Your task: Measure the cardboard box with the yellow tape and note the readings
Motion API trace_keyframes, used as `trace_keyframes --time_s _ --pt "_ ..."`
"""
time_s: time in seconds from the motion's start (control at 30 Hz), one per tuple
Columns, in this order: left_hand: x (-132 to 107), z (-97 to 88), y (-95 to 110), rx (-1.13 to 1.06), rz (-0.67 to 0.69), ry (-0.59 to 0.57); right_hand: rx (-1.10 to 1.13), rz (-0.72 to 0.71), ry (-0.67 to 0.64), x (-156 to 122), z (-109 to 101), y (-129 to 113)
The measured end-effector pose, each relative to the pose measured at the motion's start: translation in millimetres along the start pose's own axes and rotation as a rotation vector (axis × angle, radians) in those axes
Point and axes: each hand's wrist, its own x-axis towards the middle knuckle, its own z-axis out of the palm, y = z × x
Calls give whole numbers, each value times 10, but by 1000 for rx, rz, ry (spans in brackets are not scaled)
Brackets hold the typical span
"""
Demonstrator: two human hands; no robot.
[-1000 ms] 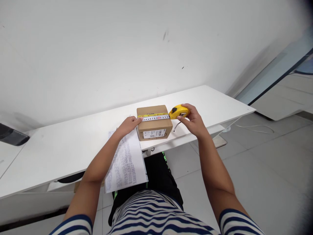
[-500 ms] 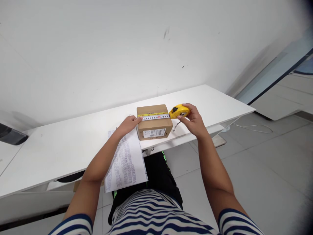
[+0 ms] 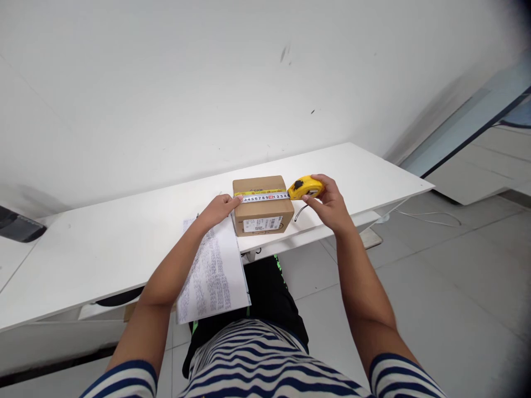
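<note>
A brown cardboard box (image 3: 264,210) with a white label on its front side sits near the front edge of the white table (image 3: 103,243). Across its top runs the drawn-out blade of a tape measure (image 3: 301,188), beside a strip of yellow tape on the box. My left hand (image 3: 222,210) pinches the blade's end at the box's left edge. Wrapped round the yellow tape measure case, just past the box's right edge, is my right hand (image 3: 329,204). A dark wrist loop hangs from the case. The blade's very tip is hidden under my left thumb.
Sheets of printed paper (image 3: 215,276) lie left of the box and overhang the table's front edge, partly under my left arm. A dark object (image 3: 20,224) stands at the table's far left. A wall rises behind the table. A cable (image 3: 435,215) lies on the floor at right.
The view has shifted very slightly. Both hands, the box and the stretched tape measure keep nearly the same places relative to each other.
</note>
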Motion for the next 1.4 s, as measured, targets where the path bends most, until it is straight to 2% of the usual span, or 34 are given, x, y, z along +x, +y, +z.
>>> trace_keyframes --time_s 0.3,1.0,1.4 --pt "-73 -21 79 -16 9 2 28 23 11 -6 0 6" --pt "-36 -39 18 -87 0 -40 3 19 8 -9 1 -4" --pt "30 -63 -64 -201 56 -133 20 24 22 -7 9 -25"
